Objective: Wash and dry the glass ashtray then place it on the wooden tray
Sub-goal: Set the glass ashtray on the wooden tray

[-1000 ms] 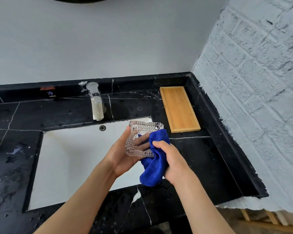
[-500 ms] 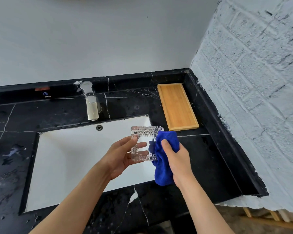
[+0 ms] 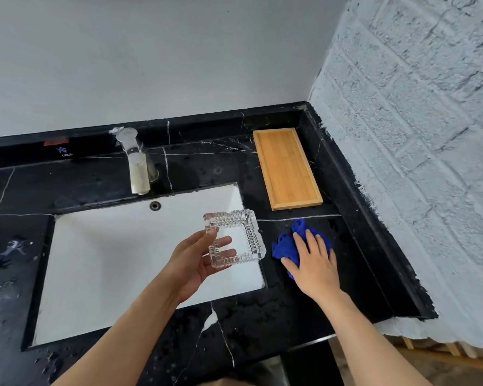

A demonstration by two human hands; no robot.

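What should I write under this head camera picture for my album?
Left hand holds the glass ashtray over the sink; right hand presses the blue cloth.

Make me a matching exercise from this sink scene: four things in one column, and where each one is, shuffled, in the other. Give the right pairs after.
Things
1. glass ashtray
2. blue cloth
3. wooden tray
4. faucet

Places
A. behind the sink, on the countertop
B. lying on the countertop under the right hand
C. held in the left hand over the sink's right edge
D. in the far right corner of the countertop, with nothing on it

Pairs: 1-C, 2-B, 3-D, 4-A
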